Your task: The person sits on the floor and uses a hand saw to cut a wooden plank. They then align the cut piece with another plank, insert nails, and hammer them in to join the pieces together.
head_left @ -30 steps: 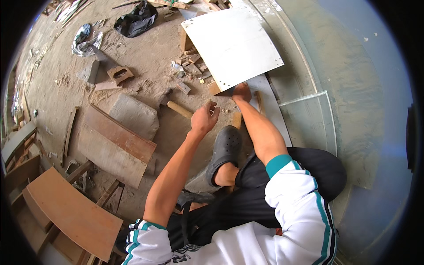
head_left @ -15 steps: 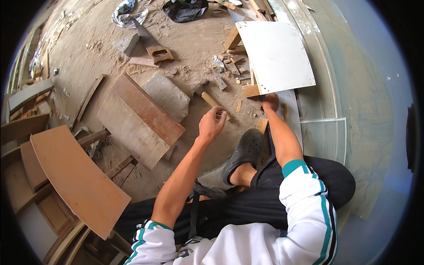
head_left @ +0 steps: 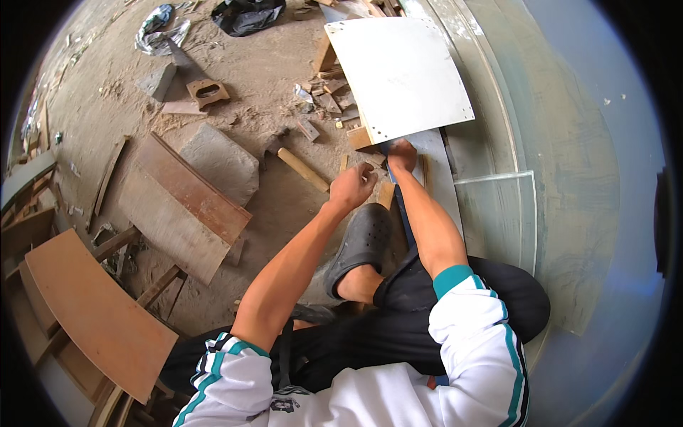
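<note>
My left hand [head_left: 353,186] is closed, its fingertips pinched together above small wood scraps beside my right hand; what they hold, if anything, is too small to make out. My right hand [head_left: 403,156] is a fist at the near edge of a white board [head_left: 402,75]. Its fingers are mostly hidden, with something dark blue beside them. The white board rests raised on wooden pieces, with a wooden block [head_left: 360,137] showing under its near left corner. A hammer [head_left: 304,171] with a wooden handle lies on the ground left of my left hand, untouched.
A handsaw [head_left: 206,92] lies at the far left near a grey stone slab [head_left: 220,162]. Brown planks [head_left: 171,206] and a curved orange-brown panel [head_left: 99,309] are on the left. Glass sheets [head_left: 498,220] lie to the right. My dark clog [head_left: 363,238] is just below my hands.
The view has shifted, so the scene sits farther left. My left hand has moved away from the hammer handle toward my right hand, which stays at the white board's edge.
</note>
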